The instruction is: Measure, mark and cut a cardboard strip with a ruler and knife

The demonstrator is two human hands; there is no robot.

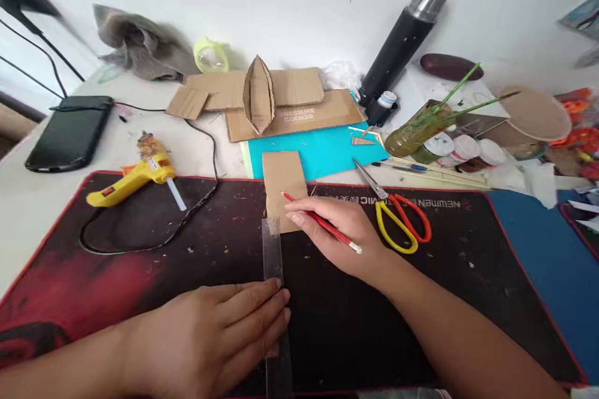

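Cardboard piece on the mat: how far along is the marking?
Done: a cardboard boat hull stands behind. In hand: left hand presses the clear ruler against the cardboard piece, right hand holds the red pencil tip on it. Left: no line visible; scissors lie aside.

Head-worn view, down over desk (42, 199)
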